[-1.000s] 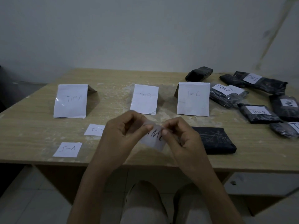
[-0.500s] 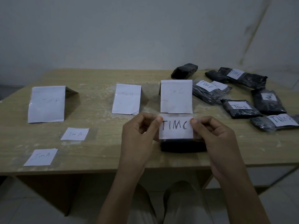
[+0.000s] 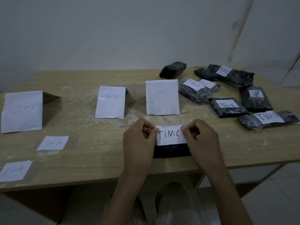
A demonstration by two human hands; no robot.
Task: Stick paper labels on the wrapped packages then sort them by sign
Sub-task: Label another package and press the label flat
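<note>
Label [image 3: 170, 135]: lower than half a second ago, now overlapping the package's far edge. I judge sticking has begun and pressing flat remains.
Hands: left hand [image 3: 138, 143] and right hand [image 3: 201, 140] each pinch one short end of the label, fingers curled.
Package [image 3: 172, 151]: flat dark block in glossy wrap, on the surface [image 3: 97, 156] near its front edge, just before the Tim C sign [image 3: 162, 97].
Paper: thin, white and matte, with "TIMC" in black marker.
Pile [image 3: 227, 106]: labelled packages at right, crinkled and shiny, unsorted.
</note>
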